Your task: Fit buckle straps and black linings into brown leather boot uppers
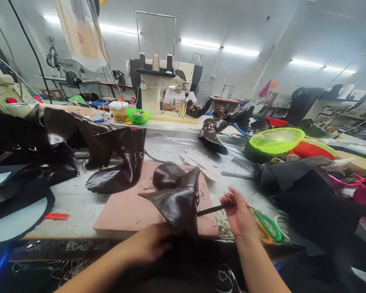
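The brown boot (179, 203) lay on the pink pad (118, 213), its wide leather top turned toward the person and its foot pointing away; the leather looked thin and supple there, folding to a sharp point at the left, so it seemed light, soft and likely to sag if lifted by one edge; the glossy surface was probably a little slippery and easily creased or scuffed, so the better hold seemed to be a broad one, with the palm spread under the top; the narrow dark strap (212, 210) looked flexible but firm along its length, best pinched near its free end.

The right hand (239, 213) had the strap's end between its bent fingers and thumb, the strap running almost straight from there to the boot; its wrist stood raised, the forearm slanting up from the lower right; the left hand (151, 242) was blurred at the boot's near edge, its fingertips hidden, so whether it gripped the leather I could not tell; its forearm came in low from the lower left, flatter than the right one.
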### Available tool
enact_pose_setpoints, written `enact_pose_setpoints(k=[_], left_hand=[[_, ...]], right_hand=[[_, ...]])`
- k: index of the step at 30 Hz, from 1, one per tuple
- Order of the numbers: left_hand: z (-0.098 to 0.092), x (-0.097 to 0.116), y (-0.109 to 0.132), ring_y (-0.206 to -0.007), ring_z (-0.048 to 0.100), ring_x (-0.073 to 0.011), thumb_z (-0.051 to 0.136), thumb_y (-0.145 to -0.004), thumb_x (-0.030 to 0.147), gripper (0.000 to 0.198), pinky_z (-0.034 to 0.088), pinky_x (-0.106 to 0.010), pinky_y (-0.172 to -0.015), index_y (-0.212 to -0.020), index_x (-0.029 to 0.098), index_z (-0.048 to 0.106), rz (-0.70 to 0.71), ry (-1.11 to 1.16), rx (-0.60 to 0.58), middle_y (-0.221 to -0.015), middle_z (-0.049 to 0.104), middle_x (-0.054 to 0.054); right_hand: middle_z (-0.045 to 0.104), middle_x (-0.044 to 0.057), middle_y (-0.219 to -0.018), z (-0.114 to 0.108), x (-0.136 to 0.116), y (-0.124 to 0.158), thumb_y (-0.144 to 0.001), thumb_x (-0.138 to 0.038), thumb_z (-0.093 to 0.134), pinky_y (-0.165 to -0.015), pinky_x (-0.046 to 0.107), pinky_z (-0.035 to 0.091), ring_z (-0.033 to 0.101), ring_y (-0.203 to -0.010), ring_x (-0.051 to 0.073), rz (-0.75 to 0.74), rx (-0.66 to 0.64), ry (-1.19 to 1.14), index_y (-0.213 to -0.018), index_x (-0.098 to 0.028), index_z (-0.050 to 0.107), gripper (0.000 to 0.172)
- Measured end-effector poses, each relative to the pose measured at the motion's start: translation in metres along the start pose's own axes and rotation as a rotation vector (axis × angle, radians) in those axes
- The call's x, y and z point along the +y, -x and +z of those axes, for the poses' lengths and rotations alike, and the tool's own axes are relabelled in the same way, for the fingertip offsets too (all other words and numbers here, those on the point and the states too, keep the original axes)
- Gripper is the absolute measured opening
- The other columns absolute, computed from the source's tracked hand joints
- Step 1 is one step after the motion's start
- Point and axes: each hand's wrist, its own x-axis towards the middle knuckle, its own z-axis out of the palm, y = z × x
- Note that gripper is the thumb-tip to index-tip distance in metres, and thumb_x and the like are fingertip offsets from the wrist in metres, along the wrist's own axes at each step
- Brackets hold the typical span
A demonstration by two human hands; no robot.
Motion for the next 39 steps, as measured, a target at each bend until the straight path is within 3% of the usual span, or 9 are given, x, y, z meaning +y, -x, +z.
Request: enact_pose_setpoints(k=[5,10,14,21,24,27,31,35,39], left_hand=[[-0.045,-0.002,-0.004,-0.08,0.063,-0.0203,0.051,-0.08,0.035,0.024,0.048,-0.032,-0.076,-0.077,0.013,0.059,-0.381,0.641,0.339,-0.082,0.065,-0.011],[-0.031,0.019,-0.037,-0.058,0.059,-0.0125,0.056,-0.079,0.034,0.02,0.048,-0.023,-0.057,-0.072,0.016,0.054,-0.293,0.889,0.401,-0.068,0.062,-0.002],[-0.017,0.021,-0.051,-0.055,0.055,-0.0072,0.06,-0.071,0.013,0.006,0.045,-0.017,-0.055,-0.074,0.016,0.056,-0.213,0.886,0.409,-0.066,0.06,0.002],[-0.003,0.017,-0.03,-0.06,0.056,-0.0114,0.064,-0.053,0.007,0.022,0.043,-0.02,-0.057,-0.074,0.013,0.061,-0.161,0.86,0.113,-0.068,0.062,-0.001],[0.0,0.009,-0.018,-0.064,0.057,-0.0112,0.065,-0.063,0.02,0.026,0.044,-0.022,-0.061,-0.088,0.015,0.059,-0.088,0.944,0.253,-0.075,0.063,-0.002],[-0.004,0.01,-0.011,-0.057,0.052,-0.0082,0.069,-0.064,0.023,0.029,0.041,-0.021,-0.057,-0.089,0.017,0.055,0.012,0.856,0.431,-0.071,0.06,0.001],[-0.015,0.029,-0.002,-0.057,0.05,-0.0098,0.068,-0.063,0.022,0.033,0.04,-0.023,-0.058,-0.09,0.019,0.051,0.201,0.634,0.508,-0.071,0.059,0.002],[-0.019,0.046,0.01,-0.055,0.044,-0.011,0.06,-0.069,0.027,0.025,0.035,-0.024,-0.055,-0.092,0.021,0.052,0.312,0.376,0.347,-0.066,0.054,0.002],[-0.012,0.046,0.024,-0.068,0.044,-0.0154,0.051,-0.072,0.041,0.034,0.036,-0.026,-0.063,-0.097,0.019,0.057,0.286,0.284,0.149,-0.074,0.049,-0.001]], right_hand=[[0.033,-0.013,-0.039,0.015,0.001,-0.008,-0.056,-0.051,0.073,-0.047,0.018,0.039,0.031,-0.037,0.002,-0.186,0.023,0.097,-0.072,-0.016,0.06,0.041],[0.031,-0.009,-0.051,0.035,-0.005,-0.008,-0.073,-0.06,0.046,-0.038,0.019,0.024,0.026,-0.04,0.006,-0.176,-0.137,0.062,-0.075,-0.019,0.054,0.042],[0.034,-0.006,-0.055,0.044,-0.016,0.0,-0.077,-0.038,0.046,-0.042,0.021,0.026,0.031,-0.045,0.009,-0.301,-0.279,0.309,-0.07,-0.021,0.049,0.019],[0.048,-0.003,-0.065,0.072,-0.024,0.038,-0.085,-0.027,0.039,-0.054,0.024,0.037,0.046,-0.057,0.012,-0.309,-1.016,1.075,-0.08,-0.021,0.053,0.015],[0.046,-0.005,-0.059,0.076,-0.029,0.052,-0.087,-0.026,0.038,-0.05,0.021,0.035,0.047,-0.052,0.01,-0.224,-1.178,1.207,-0.078,-0.021,0.05,0.015],[0.046,-0.007,-0.054,0.074,-0.034,0.062,-0.088,-0.025,0.037,-0.048,0.019,0.035,0.049,-0.047,0.009,-0.132,-1.231,1.245,-0.078,-0.022,0.048,0.015],[0.045,-0.009,-0.043,0.074,-0.028,0.075,-0.086,-0.022,0.039,-0.046,0.018,0.035,0.05,-0.043,0.009,-0.041,-1.252,1.263,-0.078,-0.022,0.049,0.013],[0.053,-0.005,-0.058,0.076,-0.011,0.083,-0.084,-0.023,0.043,-0.048,0.019,0.04,0.053,-0.048,0.008,-0.134,-1.211,1.101,-0.075,-0.02,0.054,0.014],[0.056,0.0,-0.072,0.075,-0.003,0.088,-0.078,-0.027,0.052,-0.049,0.022,0.043,0.054,-0.051,0.009,-0.177,-0.977,0.89,-0.079,-0.019,0.06,0.011]])
